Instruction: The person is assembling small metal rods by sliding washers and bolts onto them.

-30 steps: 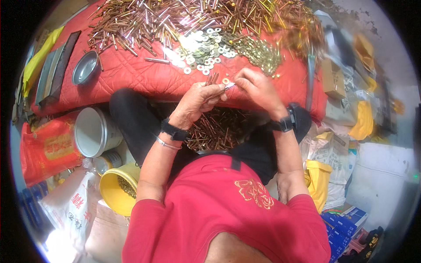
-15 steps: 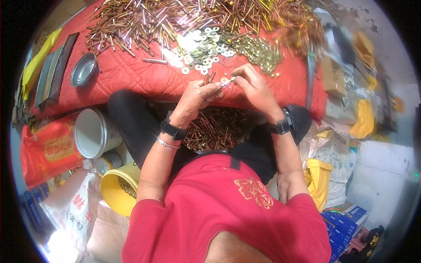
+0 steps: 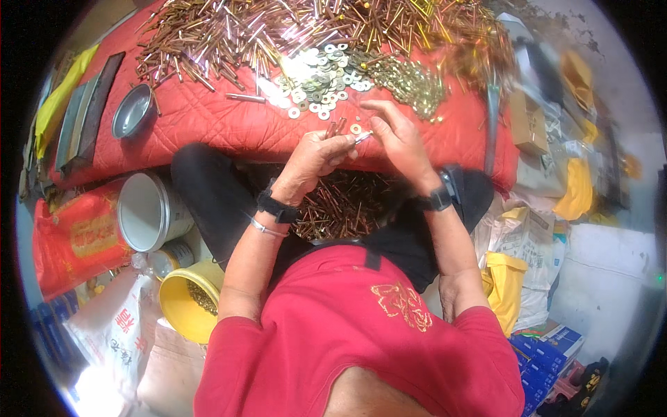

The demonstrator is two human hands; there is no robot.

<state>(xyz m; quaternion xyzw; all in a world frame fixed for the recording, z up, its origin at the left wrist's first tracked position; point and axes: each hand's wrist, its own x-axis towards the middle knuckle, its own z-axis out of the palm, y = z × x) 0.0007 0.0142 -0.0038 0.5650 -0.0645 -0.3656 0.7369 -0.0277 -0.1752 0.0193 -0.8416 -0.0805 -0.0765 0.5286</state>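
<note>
Rods (image 3: 335,129) of slim, coppery-brown metal jut from your left hand (image 3: 313,156), its fingers wrapped around them above the near edge of the padded, red quilted cloth (image 3: 215,128). A short, shiny silvery piece (image 3: 363,137) pokes past that thumb toward your right hand (image 3: 403,142), which curves close by, forefinger stretched out; I cannot tell whether its thumb touches the piece. Just beyond shows a flat, round, pale-tan ring (image 3: 356,129). Farther out, dull silvery flat washers (image 3: 319,83) pile beside small, glinting brass-coloured bits (image 3: 417,90), below a tangled heap of glossy coppery rods (image 3: 229,35). A smooth, round metal bowl (image 3: 130,115) sits to your left.
</note>
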